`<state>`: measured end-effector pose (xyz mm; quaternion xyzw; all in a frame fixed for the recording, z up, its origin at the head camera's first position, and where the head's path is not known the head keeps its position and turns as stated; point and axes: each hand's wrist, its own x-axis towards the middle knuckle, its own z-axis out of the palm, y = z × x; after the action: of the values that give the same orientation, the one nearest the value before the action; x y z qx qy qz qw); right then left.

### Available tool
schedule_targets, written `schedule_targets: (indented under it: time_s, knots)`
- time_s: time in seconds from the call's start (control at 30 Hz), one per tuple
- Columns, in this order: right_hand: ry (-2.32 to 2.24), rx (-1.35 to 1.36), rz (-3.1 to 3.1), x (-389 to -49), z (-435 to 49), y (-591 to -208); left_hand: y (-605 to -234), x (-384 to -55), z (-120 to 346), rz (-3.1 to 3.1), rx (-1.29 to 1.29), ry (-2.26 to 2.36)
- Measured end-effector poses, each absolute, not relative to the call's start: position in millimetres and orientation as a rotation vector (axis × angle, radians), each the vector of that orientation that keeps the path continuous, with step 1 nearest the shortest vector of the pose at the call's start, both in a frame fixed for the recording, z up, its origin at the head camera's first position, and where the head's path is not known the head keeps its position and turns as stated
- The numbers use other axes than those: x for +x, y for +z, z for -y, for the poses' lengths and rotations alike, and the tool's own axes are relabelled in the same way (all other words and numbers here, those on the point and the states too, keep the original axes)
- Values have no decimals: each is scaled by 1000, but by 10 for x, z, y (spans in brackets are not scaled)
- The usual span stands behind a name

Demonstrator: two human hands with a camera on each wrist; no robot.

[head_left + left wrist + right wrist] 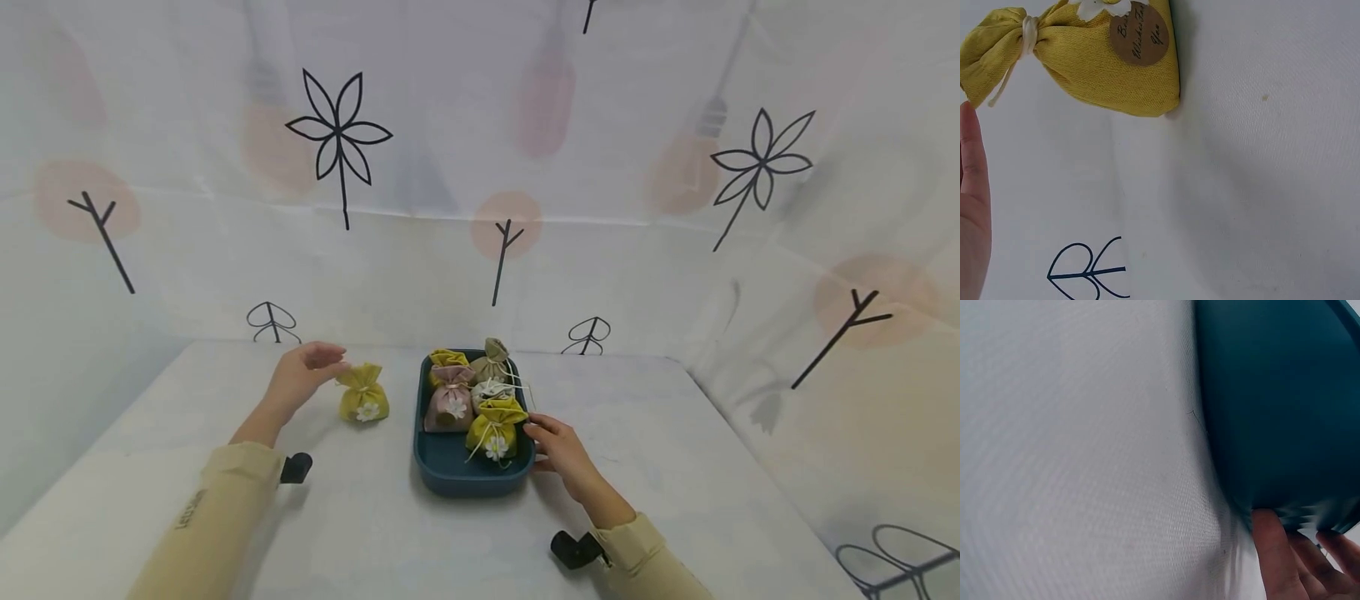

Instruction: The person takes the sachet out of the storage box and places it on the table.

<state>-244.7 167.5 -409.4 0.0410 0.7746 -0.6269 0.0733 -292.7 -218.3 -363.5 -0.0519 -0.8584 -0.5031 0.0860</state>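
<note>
A yellow drawstring pouch [364, 393] with a white flower stands on the table left of the tray. In the left wrist view, the pouch [1110, 69] has a pale tie and a round brown label. My left hand [300, 379] is beside its gathered top, fingers extended; a fingertip is very near the cloth, and contact is unclear. My right hand [562, 454] touches the right side of a dark teal tray [468, 485]. In the right wrist view its fingers [1272, 550] lie against the outer wall, not wrapped round it.
Inside the tray sit several pouches: a pink one [452, 408], a yellow one [495, 433] in front, an olive one [491, 365], another yellow one [448, 358] and a whitish one [491, 390]. A patterned cloth [435, 275] hangs behind the white table [352, 517].
</note>
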Motion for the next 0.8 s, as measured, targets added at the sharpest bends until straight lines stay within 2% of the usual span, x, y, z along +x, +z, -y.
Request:
schedule_targets:
  time_s: [0.4, 0.8]
  knots:
    - [-1875, 122, -2336, -2438, -1683, -4107, -3613, -2860, 2104, 2546, -173, -1528]
    - [-1876, 120, -2338, -2448, -1684, -4130, -3529, -2771, 1832, 2526, -297, -1579]
